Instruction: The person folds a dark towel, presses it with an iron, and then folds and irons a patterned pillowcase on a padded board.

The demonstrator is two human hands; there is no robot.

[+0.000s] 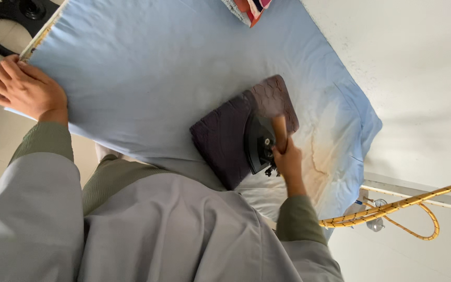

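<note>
Right hand (pixel 289 161): closed around the wooden handle (pixel 280 133) of a black iron (pixel 259 143), which sits on a folded dark purple cloth (pixel 225 138).

Left hand (pixel 24 87): fingers curled over the near-left edge of the tabletop, gripping the light blue cover sheet (pixel 147 68) there.

Iron: near the right end of the tabletop, closer to the near edge. Its long axis runs roughly from near edge to far edge, slightly slanted; which end is the tip cannot be told.

Dark purple cloth: quilted rectangle, long axis slanting from the near edge toward the far-right corner; the iron covers its middle-right part.

Handling note: pressing looks best done with the soleplate kept flat, strokes following the cloth's long axis, and the yellow braided cord (pixel 403 206), hanging off the right end, kept away from the plate.

Also present: brownish scorch stain (pixel 317 151) on the sheet just right of the iron; patterned fabric (pixel 251 8) at the far edge.
</note>
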